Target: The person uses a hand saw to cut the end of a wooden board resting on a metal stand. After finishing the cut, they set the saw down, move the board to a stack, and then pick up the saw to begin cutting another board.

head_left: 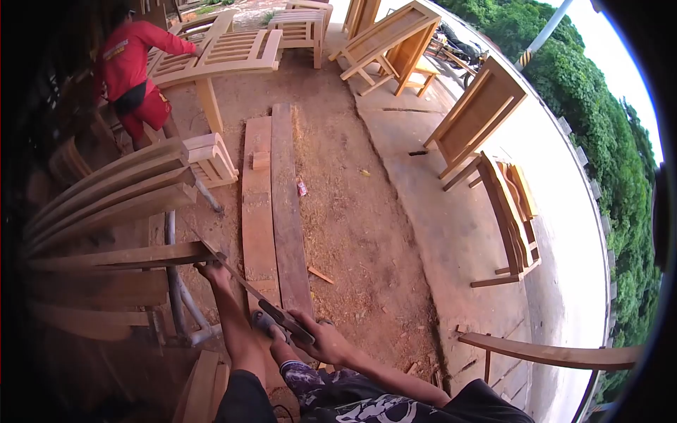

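Observation:
My right hand [323,342] is closed round the dark handle of a handsaw [243,282]. The thin blade slants up and left from the handle and crosses the end of a curved wooden board [151,255]. Whether the teeth are in the wood is too small to tell. Below the blade, my left hand [214,271] grips that board at its end, with the fingers partly hidden beneath it. The board rests on a metal pipe stand [171,282], with more curved boards [116,187] stacked behind it.
Long planks [259,204] lie on the dirt floor ahead. A person in red [137,60] stands at the far left by a slatted wooden frame [233,58]. Wooden panels [479,106] and a bench-like piece [504,211] stand on concrete at right; a curved rail [557,352] is nearer.

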Available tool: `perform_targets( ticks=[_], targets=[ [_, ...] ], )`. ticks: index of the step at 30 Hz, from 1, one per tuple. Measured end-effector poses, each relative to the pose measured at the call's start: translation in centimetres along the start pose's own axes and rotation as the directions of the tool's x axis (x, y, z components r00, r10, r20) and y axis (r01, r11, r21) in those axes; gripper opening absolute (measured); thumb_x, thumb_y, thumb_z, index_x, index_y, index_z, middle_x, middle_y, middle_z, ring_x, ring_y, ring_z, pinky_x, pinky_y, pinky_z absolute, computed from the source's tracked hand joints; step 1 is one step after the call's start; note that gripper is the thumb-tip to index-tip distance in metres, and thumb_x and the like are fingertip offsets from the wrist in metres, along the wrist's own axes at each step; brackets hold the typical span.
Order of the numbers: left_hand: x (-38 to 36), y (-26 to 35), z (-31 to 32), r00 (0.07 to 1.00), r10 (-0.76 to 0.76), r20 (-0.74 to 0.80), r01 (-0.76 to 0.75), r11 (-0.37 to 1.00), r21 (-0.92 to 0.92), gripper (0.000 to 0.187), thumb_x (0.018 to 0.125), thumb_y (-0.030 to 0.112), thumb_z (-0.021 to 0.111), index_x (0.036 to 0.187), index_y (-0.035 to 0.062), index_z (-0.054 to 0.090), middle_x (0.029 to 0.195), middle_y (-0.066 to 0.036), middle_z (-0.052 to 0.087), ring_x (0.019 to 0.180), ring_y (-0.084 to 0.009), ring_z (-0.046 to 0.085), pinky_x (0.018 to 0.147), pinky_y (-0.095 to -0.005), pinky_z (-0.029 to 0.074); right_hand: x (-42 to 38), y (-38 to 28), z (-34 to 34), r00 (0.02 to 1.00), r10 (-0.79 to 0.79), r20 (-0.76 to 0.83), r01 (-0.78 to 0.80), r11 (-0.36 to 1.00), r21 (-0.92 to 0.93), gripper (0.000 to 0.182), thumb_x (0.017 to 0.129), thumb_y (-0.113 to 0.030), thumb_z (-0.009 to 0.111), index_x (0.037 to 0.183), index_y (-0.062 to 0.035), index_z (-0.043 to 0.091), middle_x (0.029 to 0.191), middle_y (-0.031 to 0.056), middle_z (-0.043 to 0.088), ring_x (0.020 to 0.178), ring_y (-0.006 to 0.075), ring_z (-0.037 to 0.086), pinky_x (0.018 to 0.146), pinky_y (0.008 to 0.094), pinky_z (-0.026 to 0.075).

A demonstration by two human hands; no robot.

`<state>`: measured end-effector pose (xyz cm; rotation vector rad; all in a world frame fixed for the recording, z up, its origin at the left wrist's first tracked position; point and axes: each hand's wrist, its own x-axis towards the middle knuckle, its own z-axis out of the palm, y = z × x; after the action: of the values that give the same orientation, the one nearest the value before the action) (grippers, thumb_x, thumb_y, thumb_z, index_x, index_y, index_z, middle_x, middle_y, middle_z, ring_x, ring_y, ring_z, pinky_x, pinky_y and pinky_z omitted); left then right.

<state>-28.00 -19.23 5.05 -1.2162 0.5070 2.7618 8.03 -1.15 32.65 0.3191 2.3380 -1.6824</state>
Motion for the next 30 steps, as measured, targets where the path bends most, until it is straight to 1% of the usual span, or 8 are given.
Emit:
perform_targets(
  ticks=[7, 8, 9, 10, 15, 17, 19, 30],
  targets=[
    [10.0, -1.0, -5.8, 0.988, 0.078, 0.132, -0.072, 0.996, -0.048, 0.038, 0.093, 0.055, 0.062, 0.080, 0.0204, 0.055, 0.070, 0.003, 0.048, 0.060, -0.0179, 0.047, 0.079, -0.0418, 0.054, -0.8, -0.9, 0.9, 0.997, 0.055, -0.052, -0.056, 0.998, -0.018, 0.063, 0.096, -0.025, 0.065, 0.152, -0.0125, 0.037, 0.099, 0.0322, 0.069, 0.097, 0.0517, 0.066, 0.080, 0.0553, 0.053],
    [6.0, -2.0, -4.5, 0.995, 0.096, -0.013, -0.097, 0.990, -0.106, 0.033, 0.103, 0.031, 0.057, 0.125, 0.0059, 0.059, 0.129, -0.006, 0.066, 0.115, -0.0265, 0.063, 0.098, -0.0375, 0.051, -1.0, -1.7, 0.6, 0.997, 0.082, -0.015, -0.081, 0.996, 0.045, 0.061, 0.096, -0.022, 0.065, 0.150, -0.0107, 0.039, 0.102, 0.0314, 0.070, 0.098, 0.0507, 0.066, 0.079, 0.0539, 0.054],
    [10.0, -3.4, -9.1, 0.807, 0.388, 0.445, -0.544, 0.782, 0.305, 0.033, 0.103, 0.037, 0.055, 0.124, 0.0111, 0.060, 0.126, -0.002, 0.067, 0.109, -0.0248, 0.063, 0.094, -0.0391, 0.051, -1.3, -1.0, 1.3, 0.998, 0.060, -0.034, -0.059, 0.998, 0.035, 0.058, 0.097, -0.018, 0.065, 0.149, -0.0092, 0.041, 0.108, 0.0260, 0.070, 0.103, 0.0413, 0.069, 0.084, 0.0462, 0.054],
    [2.4, -2.1, -3.0, 0.991, 0.110, 0.078, -0.102, 0.990, -0.093, 0.043, 0.095, 0.060, 0.061, 0.103, 0.0179, 0.061, 0.087, 0.007, 0.058, 0.076, -0.0196, 0.051, 0.095, -0.0498, 0.048, -1.2, -0.3, 1.8, 0.998, 0.026, -0.062, -0.025, 0.999, 0.025, 0.054, 0.098, -0.014, 0.065, 0.147, -0.0077, 0.043, 0.115, 0.0206, 0.069, 0.107, 0.0318, 0.071, 0.088, 0.0385, 0.054],
    [5.1, -0.7, -3.7, 0.970, 0.224, -0.095, -0.192, 0.943, 0.271, 0.055, 0.094, 0.067, 0.057, 0.112, 0.0160, 0.061, 0.105, 0.002, 0.066, 0.092, -0.0211, 0.061, 0.086, -0.0417, 0.050, -0.6, -1.6, 1.6, 0.999, 0.049, -0.002, -0.049, 0.998, 0.046, 0.051, 0.099, -0.010, 0.061, 0.147, -0.0047, 0.044, 0.123, 0.0183, 0.067, 0.111, 0.0248, 0.067, 0.092, 0.0366, 0.052],
    [3.5, 0.2, -3.1, 0.698, 0.659, -0.279, -0.103, 0.478, 0.872, 0.057, 0.093, 0.056, 0.067, 0.118, 0.0064, 0.056, 0.110, -0.013, 0.062, 0.102, -0.0314, 0.058, 0.089, -0.0477, 0.045, -0.6, -2.1, 1.0, 0.999, 0.046, -0.013, -0.046, 0.999, 0.017, 0.051, 0.099, -0.012, 0.062, 0.147, -0.0063, 0.044, 0.120, 0.0191, 0.068, 0.107, 0.0265, 0.068, 0.090, 0.0379, 0.052],
    [-4.5, 2.1, -1.2, 0.079, 0.906, 0.417, -0.509, -0.323, 0.798, 0.044, 0.082, 0.019, 0.079, 0.112, -0.0002, 0.054, 0.105, -0.017, 0.059, 0.106, -0.0363, 0.054, 0.094, -0.0487, 0.041, -1.1, -1.6, 0.7, 0.997, 0.082, 0.012, -0.082, 0.997, -0.015, 0.052, 0.099, -0.014, 0.063, 0.147, -0.0067, 0.044, 0.119, 0.0199, 0.068, 0.108, 0.0282, 0.068, 0.089, 0.0385, 0.053],
    [-2.3, 7.3, 4.4, 0.271, 0.284, 0.920, -0.345, -0.863, 0.369, 0.025, 0.093, 0.031, 0.057, 0.091, 0.0113, 0.072, 0.109, -0.009, 0.066, 0.115, -0.0308, 0.056, 0.104, -0.0565, 0.036, -5.4, -4.4, -1.2, 0.994, 0.094, 0.048, -0.087, 0.988, -0.124, 0.071, 0.098, -0.029, 0.062, 0.157, -0.0150, 0.026, 0.101, 0.0351, 0.068, 0.092, 0.0545, 0.066, 0.081, 0.0598, 0.054]
  ],
)
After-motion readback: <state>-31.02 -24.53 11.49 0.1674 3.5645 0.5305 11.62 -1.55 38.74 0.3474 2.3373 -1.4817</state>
